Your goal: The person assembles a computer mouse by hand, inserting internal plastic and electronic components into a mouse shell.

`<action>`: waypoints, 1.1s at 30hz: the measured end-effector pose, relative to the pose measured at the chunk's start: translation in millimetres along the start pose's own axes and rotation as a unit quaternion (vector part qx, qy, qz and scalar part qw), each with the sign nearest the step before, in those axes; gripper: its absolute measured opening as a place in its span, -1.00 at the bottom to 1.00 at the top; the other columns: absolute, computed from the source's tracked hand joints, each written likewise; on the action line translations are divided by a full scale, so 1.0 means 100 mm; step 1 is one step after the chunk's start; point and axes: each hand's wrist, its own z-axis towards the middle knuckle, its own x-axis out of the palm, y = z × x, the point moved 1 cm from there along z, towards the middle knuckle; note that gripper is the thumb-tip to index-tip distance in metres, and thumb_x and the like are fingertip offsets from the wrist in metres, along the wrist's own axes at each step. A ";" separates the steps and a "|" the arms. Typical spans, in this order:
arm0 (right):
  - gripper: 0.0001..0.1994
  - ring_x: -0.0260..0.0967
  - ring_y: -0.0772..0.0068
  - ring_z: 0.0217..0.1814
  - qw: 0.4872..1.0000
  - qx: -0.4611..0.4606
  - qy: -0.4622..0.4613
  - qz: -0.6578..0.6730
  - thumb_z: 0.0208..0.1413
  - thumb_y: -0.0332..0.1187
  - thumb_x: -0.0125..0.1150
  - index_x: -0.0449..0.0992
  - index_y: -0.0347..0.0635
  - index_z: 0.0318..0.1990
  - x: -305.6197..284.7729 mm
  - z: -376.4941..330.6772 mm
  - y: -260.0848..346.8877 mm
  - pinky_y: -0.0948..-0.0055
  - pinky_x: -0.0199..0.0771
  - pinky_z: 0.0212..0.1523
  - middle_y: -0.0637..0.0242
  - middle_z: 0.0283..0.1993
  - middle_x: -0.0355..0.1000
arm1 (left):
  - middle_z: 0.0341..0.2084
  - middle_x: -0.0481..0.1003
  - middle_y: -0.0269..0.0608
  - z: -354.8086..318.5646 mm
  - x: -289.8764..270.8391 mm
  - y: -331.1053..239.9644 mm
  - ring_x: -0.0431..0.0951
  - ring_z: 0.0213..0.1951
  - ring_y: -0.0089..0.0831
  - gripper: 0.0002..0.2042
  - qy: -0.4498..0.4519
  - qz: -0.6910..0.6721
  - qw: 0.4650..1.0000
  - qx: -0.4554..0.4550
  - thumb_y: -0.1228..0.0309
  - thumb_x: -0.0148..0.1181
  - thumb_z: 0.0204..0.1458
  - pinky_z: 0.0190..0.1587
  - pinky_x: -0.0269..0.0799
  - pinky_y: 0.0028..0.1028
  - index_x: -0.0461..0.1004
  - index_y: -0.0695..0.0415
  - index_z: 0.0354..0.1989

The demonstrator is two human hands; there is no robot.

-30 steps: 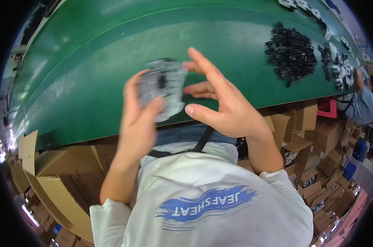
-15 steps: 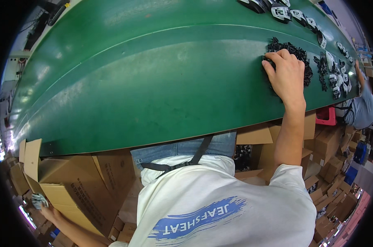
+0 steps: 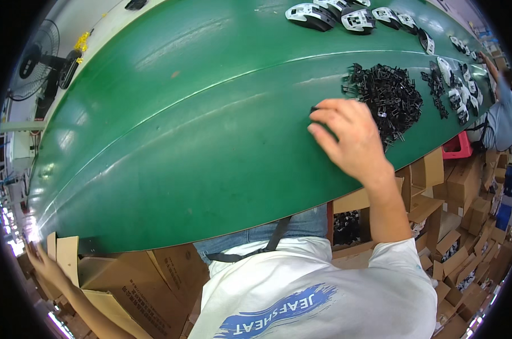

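My right hand is above the green table, left of a pile of small black plastic parts. Its fingers are closed, and a bit of a small black plastic part shows at the tips. At the far left, my left hand is raised beside the flap of a cardboard box. Its fingers look stretched out and nothing shows in them, though the picture is dim and glary there.
White-and-black mouse-like shells lie along the table's far right. A smaller heap of black parts is beside the pile. Past it a person works. A fan stands at left; open cardboard boxes crowd below the edge.
My right hand has moved left off the pile, with a small black part at its fingertips. My left hand has risen beside the box flap; the greyish object it held no longer shows.
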 end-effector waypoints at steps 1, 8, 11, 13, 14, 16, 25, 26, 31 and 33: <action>-0.80 0.54 0.15 -0.05 0.999 0.011 -0.018 0.039 0.13 -0.40 0.48 0.63 -0.11 -0.10 0.08 -0.06 0.01 0.17 0.51 0.03 0.29 -0.06 0.57 | 0.48 0.31 0.12 0.08 0.44 -0.86 0.38 0.44 -0.17 -0.49 0.016 -0.022 0.999 0.025 0.33 0.13 0.47 0.50 0.28 -0.23 0.31 0.31 0.50; -0.78 0.67 0.23 -0.12 0.909 0.206 -0.055 0.357 0.21 -0.53 0.41 0.69 -0.24 0.01 0.28 -0.23 0.20 0.37 0.66 -0.16 0.20 0.00 0.65 | 0.25 0.56 -0.17 -0.50 3.33 -4.72 0.52 0.30 -0.31 -0.47 0.301 -0.358 0.840 0.275 0.18 0.24 0.39 0.36 0.40 -0.29 0.40 0.09 0.47; -0.80 0.66 0.21 -0.10 0.940 0.199 0.007 0.277 0.22 -0.52 0.39 0.70 -0.24 -0.02 0.21 -0.25 0.24 0.31 0.66 -0.10 0.16 -0.13 0.68 | 0.43 0.29 0.32 -0.77 4.10 -5.86 0.27 0.49 0.20 -0.31 0.237 -0.381 0.801 0.397 0.14 0.26 0.26 0.52 0.21 0.01 0.26 0.09 0.54; -0.80 0.66 0.17 -0.08 0.952 0.187 0.000 0.242 0.21 -0.52 0.39 0.70 -0.24 -0.02 0.20 -0.28 0.21 0.29 0.66 -0.07 0.17 -0.12 0.67 | 0.41 0.31 0.32 -1.00 4.42 -6.41 0.29 0.47 0.19 -0.30 0.225 -0.313 0.825 0.414 0.11 0.26 0.26 0.50 0.23 0.01 0.27 0.10 0.53; -0.80 0.65 0.14 -0.07 0.963 0.173 -0.019 0.204 0.20 -0.51 0.39 0.70 -0.23 -0.03 0.18 -0.30 0.18 0.26 0.65 -0.04 0.17 -0.11 0.67 | 0.39 0.33 0.32 -1.08 4.44 -6.56 0.32 0.44 0.19 -0.29 0.204 -0.245 0.840 0.440 0.07 0.26 0.27 0.48 0.25 0.01 0.28 0.12 0.52; -0.80 0.64 0.11 -0.03 0.966 0.172 -0.030 0.193 0.19 -0.50 0.41 0.69 -0.22 -0.03 0.19 -0.36 0.15 0.24 0.64 0.01 0.18 -0.08 0.66 | 0.34 0.36 0.31 -1.06 4.46 -6.63 0.36 0.40 0.19 -0.30 0.279 -0.226 0.830 0.426 0.03 0.26 0.27 0.45 0.29 0.02 0.30 0.13 0.51; -0.77 0.59 0.13 -0.12 0.973 0.155 -0.078 0.152 0.15 -0.44 0.49 0.70 -0.19 -0.04 0.20 -0.44 0.25 0.26 0.60 -0.10 0.24 -0.15 0.62 | 0.43 0.37 0.16 -1.08 3.76 -5.43 0.41 0.39 0.13 -0.26 0.430 -0.421 0.789 0.125 -0.14 0.20 0.33 0.44 0.29 -0.01 0.32 0.19 0.47; -0.78 0.57 0.17 -0.17 0.984 0.133 -0.036 0.115 0.15 -0.42 0.50 0.70 -0.18 -0.06 0.19 -0.41 0.26 0.25 0.58 -0.13 0.26 -0.19 0.60 | 0.35 0.46 0.01 -1.17 3.47 -5.28 0.47 0.34 -0.09 -0.39 0.443 -0.450 0.773 0.059 -0.02 0.14 0.40 0.43 0.31 -0.15 0.37 0.14 0.46; -0.82 0.49 0.27 -0.31 0.981 0.137 0.040 0.134 0.15 -0.40 0.50 0.69 -0.21 -0.13 0.25 -0.33 0.34 0.28 0.53 -0.22 0.27 -0.34 0.52 | 0.25 0.57 -0.04 -1.73 2.51 -4.37 0.63 0.18 -0.25 -0.42 0.504 -0.645 0.498 -0.286 -0.05 -0.18 0.54 0.19 0.52 -0.23 0.36 0.13 0.46; -0.82 0.48 0.27 -0.32 0.972 0.161 0.070 0.157 0.16 -0.40 0.50 0.68 -0.23 -0.14 0.20 -0.31 0.38 0.29 0.52 -0.22 0.27 -0.35 0.51 | 0.22 0.58 0.02 -1.95 2.27 -4.13 0.67 0.12 -0.18 -0.40 0.503 -0.687 0.383 -0.359 -0.08 -0.25 0.54 0.03 0.59 -0.19 0.37 0.14 0.44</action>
